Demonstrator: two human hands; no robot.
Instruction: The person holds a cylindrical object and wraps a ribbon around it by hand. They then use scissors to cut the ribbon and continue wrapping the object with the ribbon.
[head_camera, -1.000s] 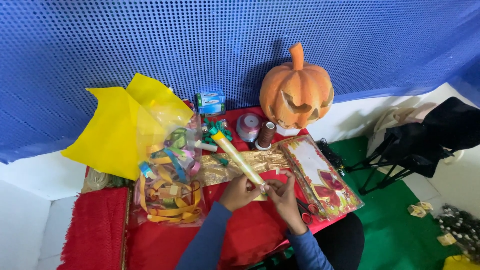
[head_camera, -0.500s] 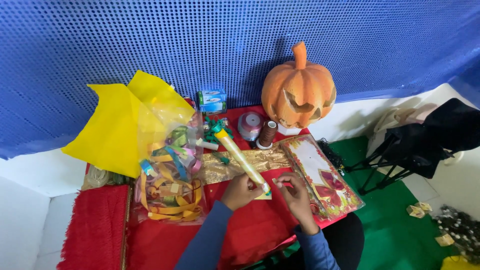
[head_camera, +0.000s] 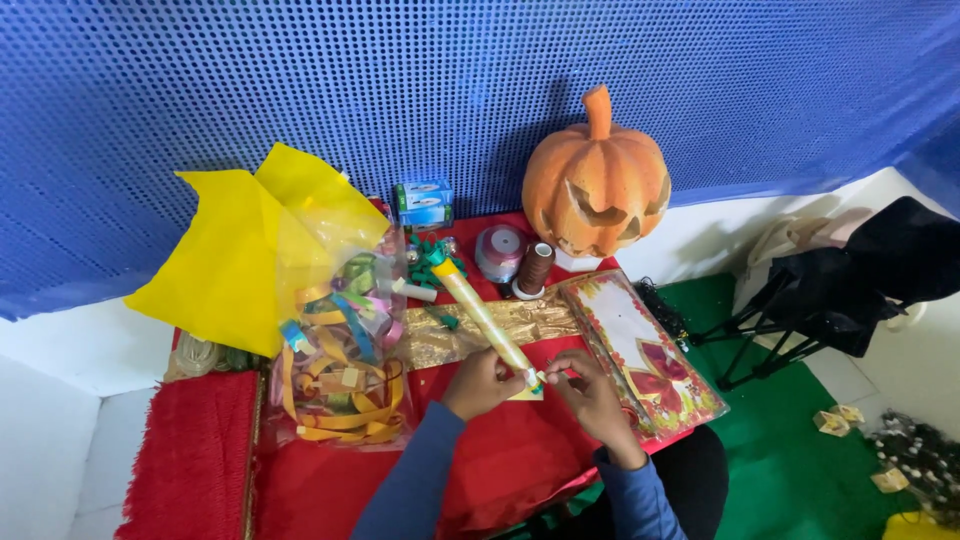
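My left hand (head_camera: 483, 382) grips the near end of a long gold-wrapped stick (head_camera: 484, 319) that slants up and away over the red cloth (head_camera: 500, 460). My right hand (head_camera: 588, 392) pinches at the same near end, at a small coloured tip, with the fingertips of both hands almost touching. Under the stick lies a strip of gold fabric (head_camera: 470, 335). A decorated card with a red bow design (head_camera: 645, 352) lies just right of my right hand.
A clear bag of coloured ribbon strips (head_camera: 340, 360) and a yellow sheet (head_camera: 240, 255) lie left. An orange carved pumpkin (head_camera: 597, 185), thread spools (head_camera: 535, 268), a tape roll (head_camera: 498, 250) and small boxes (head_camera: 421, 202) stand behind. A black folding stand (head_camera: 830, 290) is right.
Both hands stay at the stick's near end; the right hand's fingers have shifted slightly around the tip. The stick's angle is nearly the same.
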